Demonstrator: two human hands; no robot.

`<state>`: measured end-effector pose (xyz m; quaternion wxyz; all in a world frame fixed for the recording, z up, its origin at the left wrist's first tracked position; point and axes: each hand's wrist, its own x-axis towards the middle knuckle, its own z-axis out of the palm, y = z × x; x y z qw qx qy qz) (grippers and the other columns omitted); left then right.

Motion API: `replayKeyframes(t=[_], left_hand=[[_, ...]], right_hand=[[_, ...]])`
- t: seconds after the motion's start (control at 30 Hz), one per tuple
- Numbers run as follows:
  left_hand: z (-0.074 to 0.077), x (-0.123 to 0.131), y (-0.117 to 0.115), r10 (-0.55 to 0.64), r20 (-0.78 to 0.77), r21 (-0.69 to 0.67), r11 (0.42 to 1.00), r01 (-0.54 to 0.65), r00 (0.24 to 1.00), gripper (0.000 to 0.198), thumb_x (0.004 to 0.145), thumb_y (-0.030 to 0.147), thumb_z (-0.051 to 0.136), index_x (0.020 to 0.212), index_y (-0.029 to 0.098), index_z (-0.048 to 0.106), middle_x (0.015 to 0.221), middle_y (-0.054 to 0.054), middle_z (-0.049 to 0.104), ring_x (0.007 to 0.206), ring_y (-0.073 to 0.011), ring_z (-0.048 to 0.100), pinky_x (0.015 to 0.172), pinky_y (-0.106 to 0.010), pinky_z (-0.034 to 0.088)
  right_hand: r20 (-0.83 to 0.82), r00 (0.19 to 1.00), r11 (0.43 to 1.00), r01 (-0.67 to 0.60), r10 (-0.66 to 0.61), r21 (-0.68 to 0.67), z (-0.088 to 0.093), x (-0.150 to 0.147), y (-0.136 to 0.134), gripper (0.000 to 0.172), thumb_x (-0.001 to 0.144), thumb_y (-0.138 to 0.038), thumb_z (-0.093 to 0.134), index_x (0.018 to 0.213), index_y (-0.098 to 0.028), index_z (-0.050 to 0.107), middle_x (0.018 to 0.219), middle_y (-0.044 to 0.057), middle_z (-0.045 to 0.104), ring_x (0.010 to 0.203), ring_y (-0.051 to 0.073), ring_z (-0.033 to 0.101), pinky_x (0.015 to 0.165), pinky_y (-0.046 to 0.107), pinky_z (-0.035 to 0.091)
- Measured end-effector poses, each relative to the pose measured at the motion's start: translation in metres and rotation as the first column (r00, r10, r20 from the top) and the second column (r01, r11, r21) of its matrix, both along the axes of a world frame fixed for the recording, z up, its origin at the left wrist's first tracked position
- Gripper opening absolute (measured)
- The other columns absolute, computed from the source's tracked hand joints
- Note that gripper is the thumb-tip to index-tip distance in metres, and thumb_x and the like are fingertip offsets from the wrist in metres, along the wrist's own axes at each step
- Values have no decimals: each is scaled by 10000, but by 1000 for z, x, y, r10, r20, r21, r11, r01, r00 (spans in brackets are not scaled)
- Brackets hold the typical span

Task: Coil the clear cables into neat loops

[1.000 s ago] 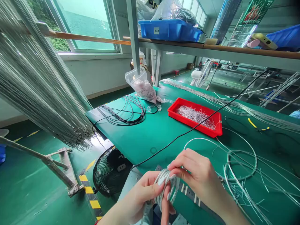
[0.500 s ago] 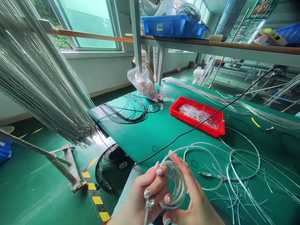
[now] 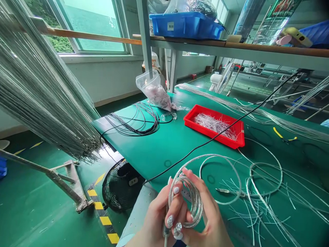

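Observation:
My left hand [image 3: 167, 209] is closed round the left side of a coil of clear silvery cable [image 3: 195, 202], low in the middle of the head view. With its thumb low and its fingers at the top, my right hand [image 3: 208, 206] holds the coil's right side. From the top of the coil a loop of the same cable [image 3: 218, 155] runs over the green table to the right. A metal-ended connector [image 3: 223, 190] lies there beside loose thin wires [image 3: 253, 219]. A cable end hangs below my left hand.
A red tray [image 3: 189, 120] of short clear strips stands mid-table, crossed by a black cable [image 3: 195, 148]. Black coiled cable [image 3: 151, 132], a plastic bag [image 3: 156, 92] and yellow-handled cutters [image 3: 279, 133] lie around. A fan [image 3: 118, 192] stands by the table edge; cables hang at left.
The fingers of my left hand have shifted toward my right thumb, and the cable loop now passes over my left fingertips at the coil. The whole view has shifted slightly.

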<state>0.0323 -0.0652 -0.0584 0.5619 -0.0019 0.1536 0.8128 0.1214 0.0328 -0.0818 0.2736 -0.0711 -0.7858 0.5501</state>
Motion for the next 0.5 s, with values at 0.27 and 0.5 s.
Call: replayKeyframes(t=[0.27, 0.5], left_hand=[[0, 4, 4, 34, -153, -15, 999, -36, 988, 469, 884, 426, 648, 526, 130, 586, 319, 78, 307, 360, -46, 163, 591, -168, 467], [2, 5, 3, 35, -224, -25, 999, -41, 974, 349, 887, 409, 649, 679, 131, 685, 385, -6, 573, 387, -73, 444, 584, -174, 473]], right_hand=[[78, 997, 973, 16, 2, -229, 1, 2, -8, 798, 758, -397, 743, 1458, -317, 367, 1452, 86, 461, 1275, 291, 535, 1015, 391, 512], [84, 992, 986, 107, -97, -127, 3, 4, -12, 741, 771, -393, 717, 1430, -285, 398, 1463, 97, 457, 1254, 282, 555, 1007, 387, 520]])
